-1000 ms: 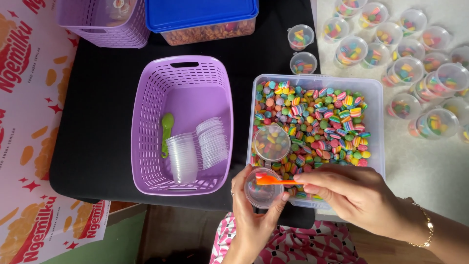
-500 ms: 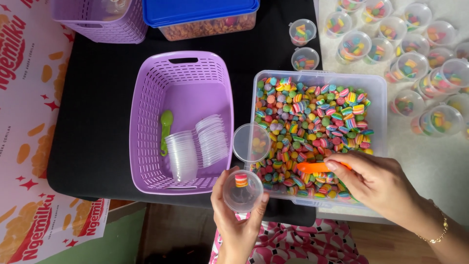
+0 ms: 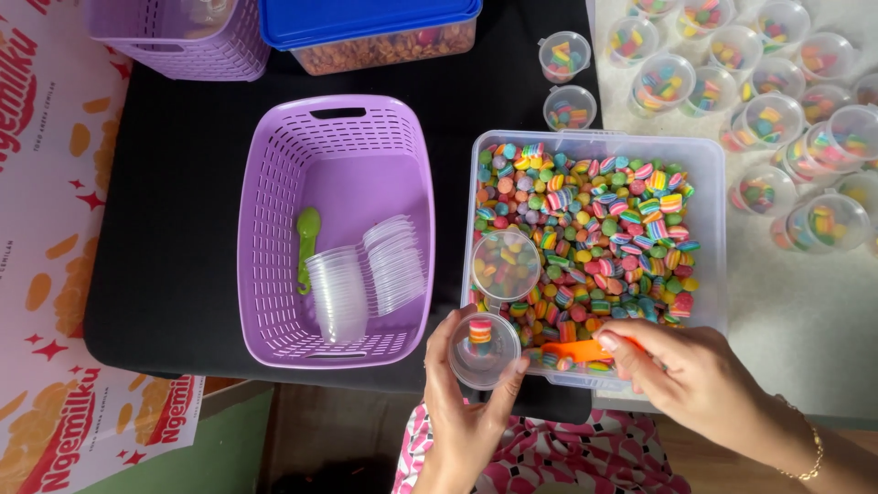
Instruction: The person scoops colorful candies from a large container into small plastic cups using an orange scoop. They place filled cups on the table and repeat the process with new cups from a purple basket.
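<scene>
My left hand (image 3: pixel 466 416) holds a small clear plastic cup (image 3: pixel 484 350) with one striped candy in it, just in front of the clear tub (image 3: pixel 713 238). The tub is full of colourful layered candies (image 3: pixel 594 229). My right hand (image 3: pixel 695 380) grips an orange scoop (image 3: pixel 574 349) whose tip lies in the candies at the tub's near edge. A clear round lid (image 3: pixel 506 265) rests on the candies at the tub's left side.
A purple basket (image 3: pixel 274 229) at left holds stacks of empty clear cups (image 3: pixel 366 279) and a green spoon (image 3: pixel 306 242). Several filled, lidded cups (image 3: pixel 786 101) sit at the right. A blue-lidded box (image 3: pixel 375 32) and another purple basket (image 3: pixel 174 37) stand at the back.
The orange scoop left the cup and went down into the candies at the tub's near edge. The cup now holds one candy and has shifted slightly right.
</scene>
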